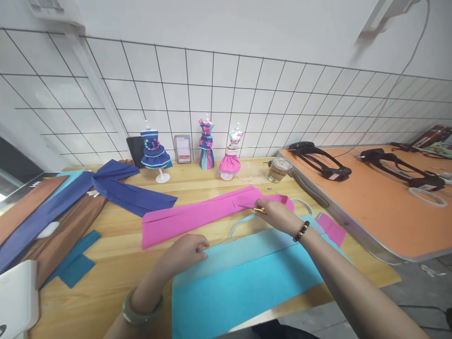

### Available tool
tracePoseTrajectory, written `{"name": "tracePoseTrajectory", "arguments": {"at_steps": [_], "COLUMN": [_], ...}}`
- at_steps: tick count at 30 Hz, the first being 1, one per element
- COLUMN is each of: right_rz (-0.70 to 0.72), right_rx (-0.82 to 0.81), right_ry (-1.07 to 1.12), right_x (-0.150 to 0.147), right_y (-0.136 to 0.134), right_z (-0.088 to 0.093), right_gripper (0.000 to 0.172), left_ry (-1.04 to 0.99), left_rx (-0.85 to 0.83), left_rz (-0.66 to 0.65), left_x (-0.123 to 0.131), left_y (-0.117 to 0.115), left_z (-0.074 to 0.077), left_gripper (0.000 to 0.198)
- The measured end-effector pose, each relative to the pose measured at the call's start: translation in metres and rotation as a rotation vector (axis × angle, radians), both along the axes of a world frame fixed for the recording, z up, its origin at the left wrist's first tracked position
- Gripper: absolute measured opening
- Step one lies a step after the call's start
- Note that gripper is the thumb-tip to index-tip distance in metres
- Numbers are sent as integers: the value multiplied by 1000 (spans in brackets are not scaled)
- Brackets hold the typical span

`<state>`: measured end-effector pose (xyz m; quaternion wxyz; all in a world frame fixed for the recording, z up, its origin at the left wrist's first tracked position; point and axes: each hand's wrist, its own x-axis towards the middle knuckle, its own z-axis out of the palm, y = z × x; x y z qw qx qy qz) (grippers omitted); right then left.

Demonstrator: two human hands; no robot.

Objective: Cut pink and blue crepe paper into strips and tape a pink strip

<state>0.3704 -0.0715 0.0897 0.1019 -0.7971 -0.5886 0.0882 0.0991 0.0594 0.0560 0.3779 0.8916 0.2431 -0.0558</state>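
Note:
My right hand [275,214] is closed around the yellow handles of small scissors [259,210]. Their thin blades point left over the pink fabric strip [197,219], which lies across the wooden table. My left hand [189,254] is at the left end of the light blue fabric [243,287], fingers loosely curled, a gap between fingertip and thumb and nothing seen between them. This blue fabric lies folded in front of me, a paler band along its far side. A narrow light blue strip [237,225] curls between the blue and pink pieces.
Three small dressed mannequins [155,153], a phone [182,149] and a lidded glass cup [278,170] stand along the back. Brown and navy fabrics [134,193] lie left. A pink scrap [331,229] is right. Black headsets [319,162] rest on the orange table [384,212].

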Motion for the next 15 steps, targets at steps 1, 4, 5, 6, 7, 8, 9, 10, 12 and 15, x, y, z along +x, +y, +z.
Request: {"name": "tracePoseTrajectory", "arguments": {"at_steps": [1, 4, 5, 6, 7, 8, 9, 10, 12, 15], "right_rz": [-3, -16, -21, -18, -2, 28, 69, 113, 172, 170], "right_rx": [4, 34, 50, 62, 67, 65, 51, 26, -46, -128], "right_ry": [-5, -15, -6, 19, 58, 107, 160, 208, 267, 281], "right_x": [-1, -8, -12, -17, -23, -29, -36, -42, -51, -57], "right_y": [0, -3, -6, -9, -13, -18, -22, -26, -32, -35], "right_z": [-2, -7, -7, -7, -6, -5, -5, -5, -6, -11], "right_gripper": [10, 11, 12, 14, 18, 22, 26, 29, 32, 33], "left_ry": [-5, -32, -35, -36, -36, -35, -34, -33, -31, -21], "left_rx": [11, 21, 20, 17, 12, 5, -3, -12, -34, -73], "left_rz": [-7, -9, -7, -5, -3, 0, 5, 8, 15, 24], "left_x": [4, 16, 20, 24, 27, 29, 30, 31, 31, 29], "left_y": [0, -3, -4, -5, -6, -7, -7, -6, -5, -4], "left_z": [1, 3, 2, 1, 0, -2, -3, -4, -6, -7], "left_gripper": [27, 22, 19, 16, 15, 15, 16, 17, 18, 18]}}
